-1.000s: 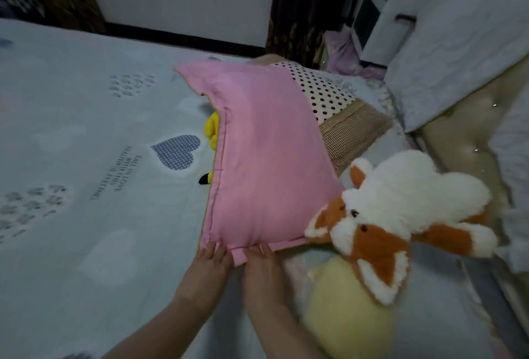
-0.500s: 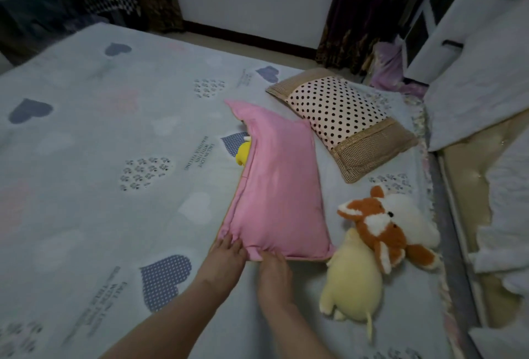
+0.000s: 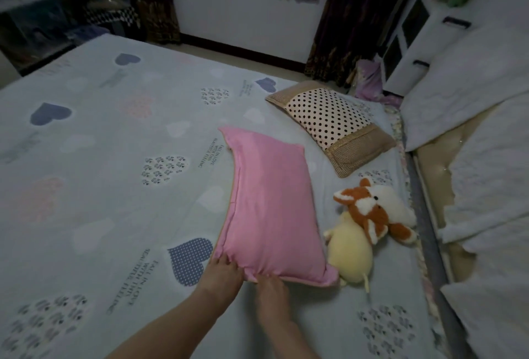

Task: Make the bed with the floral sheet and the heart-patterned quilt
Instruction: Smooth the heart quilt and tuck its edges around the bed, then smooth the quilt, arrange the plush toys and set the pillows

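Observation:
The heart-patterned quilt (image 3: pixel 114 187) lies spread flat over the bed. A pink pillow (image 3: pixel 272 204) lies on it lengthwise, its near short end by my hands. My left hand (image 3: pixel 221 272) grips the pillow's near left corner, bunching the fabric. My right hand (image 3: pixel 272 291) holds the near edge beside it. A strip of the floral sheet (image 3: pixel 400 129) shows along the bed's right edge.
A polka-dot pillow (image 3: pixel 329 118) lies beyond the pink one. A fox plush (image 3: pixel 372 209) and a pale yellow plush (image 3: pixel 347 255) sit to the right of it. The padded headboard (image 3: pixel 435 175) with white bedding (image 3: pixel 486 158) runs along the right. Curtains and a cabinet stand behind.
The pink pillow came down from a raised position and now lies flat on the quilt, hiding the yellow thing beneath it. Both hands stay at its near end.

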